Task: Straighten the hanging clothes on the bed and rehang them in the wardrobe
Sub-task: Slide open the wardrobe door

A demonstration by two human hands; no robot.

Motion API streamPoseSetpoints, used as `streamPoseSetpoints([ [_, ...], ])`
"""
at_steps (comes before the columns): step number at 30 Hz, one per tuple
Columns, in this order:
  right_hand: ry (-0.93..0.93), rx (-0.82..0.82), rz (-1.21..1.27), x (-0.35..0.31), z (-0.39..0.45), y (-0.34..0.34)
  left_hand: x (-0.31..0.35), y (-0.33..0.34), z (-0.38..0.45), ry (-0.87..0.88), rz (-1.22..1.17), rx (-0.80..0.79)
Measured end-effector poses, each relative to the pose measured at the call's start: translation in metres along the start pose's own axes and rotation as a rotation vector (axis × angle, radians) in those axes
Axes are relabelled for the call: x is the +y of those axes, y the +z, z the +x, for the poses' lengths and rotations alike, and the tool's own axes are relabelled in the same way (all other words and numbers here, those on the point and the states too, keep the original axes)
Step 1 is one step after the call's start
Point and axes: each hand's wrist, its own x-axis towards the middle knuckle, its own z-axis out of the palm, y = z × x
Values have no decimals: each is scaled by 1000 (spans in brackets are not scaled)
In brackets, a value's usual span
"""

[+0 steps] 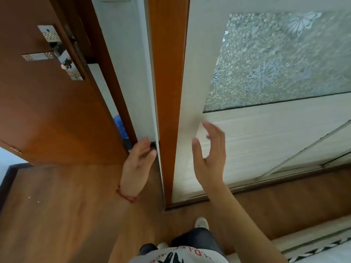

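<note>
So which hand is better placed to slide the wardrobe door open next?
Probably the right hand: it hovers open directly in front of the pale sliding wardrobe door, near its leading edge. The left hand sits by the white panel beyond the orange frame post.

Two hands: left hand [137,164], right hand [209,156]. One red wrist string [126,196] (on the left wrist). One brown room door [47,103], one door handle [39,56]. One frosted glass panel [281,59], two white shoes [201,223].
</note>
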Motion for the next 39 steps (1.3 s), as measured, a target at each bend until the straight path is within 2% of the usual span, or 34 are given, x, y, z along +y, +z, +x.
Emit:
streamPoseSetpoints([
  [3, -261, 194, -12, -24, 41, 10, 52, 0, 17, 334, -29, 164],
  [5, -320, 209, -29, -32, 62, 18, 81, 4, 27, 502, -15, 224],
  [7, -341, 212, -56, -31, 66, 20, 96, 9, 34, 575, 6, 284],
  [12, -383, 209, -113, -19, 72, 20, 106, 19, 56, 558, 12, 351],
  [18, -415, 216, -175, -13, 73, 21, 95, 23, 66, 627, 31, 410],
  [24, -458, 329, -331, -18, 78, 18, 92, 23, 67, 705, 134, 497],
  [30, -450, 323, -395, -9, 82, 10, 88, 17, 69, 736, 169, 509],
  [36, -329, 332, -392, 15, 87, -18, 90, 21, 63, 685, 98, 481],
  [39, -201, 338, -366, 27, 90, -33, 95, 29, 56, 754, 84, 602],
])
